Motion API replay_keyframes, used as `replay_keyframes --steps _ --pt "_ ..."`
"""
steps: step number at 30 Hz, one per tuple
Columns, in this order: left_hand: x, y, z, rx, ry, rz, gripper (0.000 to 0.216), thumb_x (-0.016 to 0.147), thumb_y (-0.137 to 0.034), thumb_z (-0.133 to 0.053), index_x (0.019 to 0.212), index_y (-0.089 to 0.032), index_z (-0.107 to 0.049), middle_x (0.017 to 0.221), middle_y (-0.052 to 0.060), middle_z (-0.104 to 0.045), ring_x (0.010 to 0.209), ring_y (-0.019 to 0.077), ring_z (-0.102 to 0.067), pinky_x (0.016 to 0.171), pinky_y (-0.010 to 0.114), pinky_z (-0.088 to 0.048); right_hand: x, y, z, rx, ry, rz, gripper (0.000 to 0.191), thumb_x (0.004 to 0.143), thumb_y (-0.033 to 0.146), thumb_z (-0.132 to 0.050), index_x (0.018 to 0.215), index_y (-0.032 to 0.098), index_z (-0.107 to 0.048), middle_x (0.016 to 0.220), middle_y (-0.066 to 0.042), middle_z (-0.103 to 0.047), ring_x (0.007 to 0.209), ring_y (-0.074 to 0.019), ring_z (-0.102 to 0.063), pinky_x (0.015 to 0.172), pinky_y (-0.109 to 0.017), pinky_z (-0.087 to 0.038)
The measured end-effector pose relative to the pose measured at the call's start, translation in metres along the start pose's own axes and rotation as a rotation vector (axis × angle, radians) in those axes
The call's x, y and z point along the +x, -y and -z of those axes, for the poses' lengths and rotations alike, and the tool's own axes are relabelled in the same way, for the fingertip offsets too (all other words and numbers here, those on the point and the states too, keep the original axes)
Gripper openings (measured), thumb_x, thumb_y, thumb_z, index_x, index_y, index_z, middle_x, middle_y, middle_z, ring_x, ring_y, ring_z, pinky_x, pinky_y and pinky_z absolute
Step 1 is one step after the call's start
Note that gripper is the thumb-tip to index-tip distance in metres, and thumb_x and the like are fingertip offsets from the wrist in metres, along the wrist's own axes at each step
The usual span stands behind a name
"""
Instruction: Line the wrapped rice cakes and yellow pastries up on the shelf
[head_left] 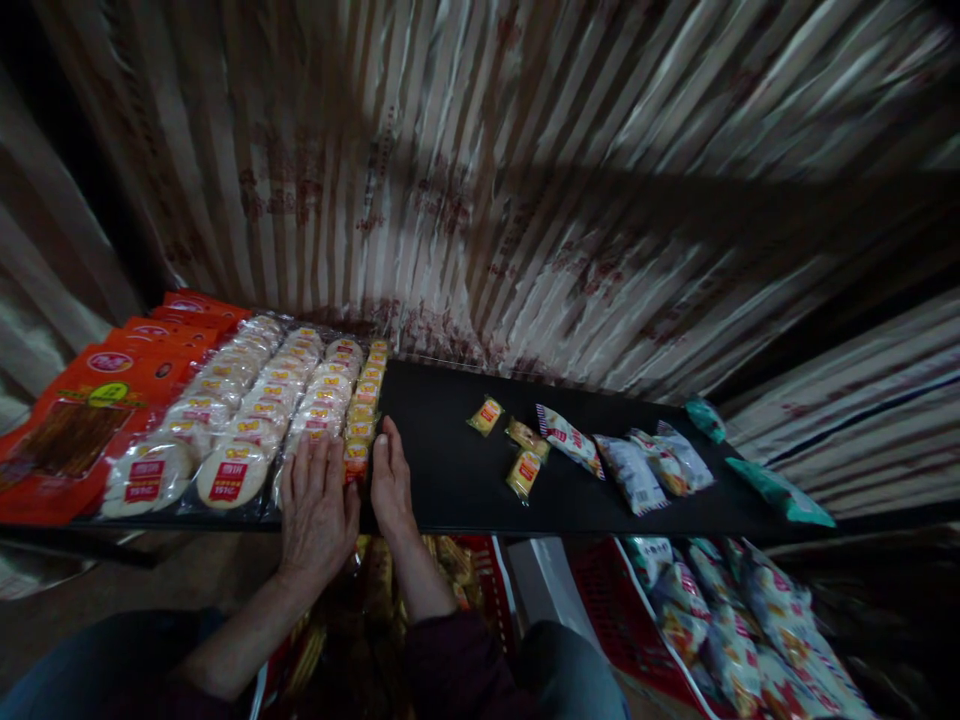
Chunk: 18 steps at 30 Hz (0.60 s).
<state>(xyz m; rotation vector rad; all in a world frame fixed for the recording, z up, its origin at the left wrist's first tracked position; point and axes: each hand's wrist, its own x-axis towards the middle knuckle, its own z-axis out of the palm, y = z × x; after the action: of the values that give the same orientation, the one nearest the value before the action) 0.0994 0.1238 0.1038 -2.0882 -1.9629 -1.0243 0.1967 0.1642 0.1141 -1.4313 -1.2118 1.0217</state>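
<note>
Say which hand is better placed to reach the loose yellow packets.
The right hand, likely: it is nearer the loose yellow packets, while the left hand is farther off, over the crackers.

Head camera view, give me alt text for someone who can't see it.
A person's left hand lies over the front of a row of round white packets, their right hand beside small yellow packets, on a dim black shelf. Orange packets line the left end; loose packets lie to the right, with red baskets below.
</note>
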Motion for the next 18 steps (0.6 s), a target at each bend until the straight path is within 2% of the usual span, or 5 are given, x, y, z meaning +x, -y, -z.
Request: replay_keyframes --steps 5,12,18 --pt "0.0 0.003 -0.002 -0.004 -0.009 -0.025 0.054 0.081 -0.018 -0.042 0.134 -0.006 -0.041 0.139 0.021 -0.044 0.139 0.0321 -0.02 0.109 0.053 -0.022 0.0 0.002 -0.009 0.038 0.026 0.012 0.053 0.092 0.049 -0.032 0.135 0.02 -0.042 0.138 -0.006 -0.048 0.127 -0.018 -0.044 0.108 -0.035 -0.031" --pt "-0.002 0.005 -0.004 0.017 -0.013 -0.054 0.055 0.08 -0.016 -0.041 0.134 -0.004 -0.039 0.139 0.022 -0.044 0.14 0.0317 -0.018 0.11 0.053 -0.021 -0.003 0.003 -0.011 0.006 0.037 0.019 0.055 0.092 0.051 -0.031 0.136 0.02 -0.041 0.138 -0.007 -0.048 0.128 -0.0183 -0.043 0.109 -0.036 -0.03" --pt "-0.001 0.005 -0.004 -0.032 -0.008 -0.039 0.06 0.082 -0.019 -0.04 0.14 -0.008 -0.031 0.143 0.02 -0.039 0.14 0.0304 -0.017 0.11 0.054 -0.019 -0.004 -0.003 -0.013 -0.005 -0.01 0.06 0.051 0.093 0.046 -0.03 0.134 0.019 -0.043 0.137 -0.008 -0.049 0.127 -0.0173 -0.044 0.108 -0.036 -0.032"
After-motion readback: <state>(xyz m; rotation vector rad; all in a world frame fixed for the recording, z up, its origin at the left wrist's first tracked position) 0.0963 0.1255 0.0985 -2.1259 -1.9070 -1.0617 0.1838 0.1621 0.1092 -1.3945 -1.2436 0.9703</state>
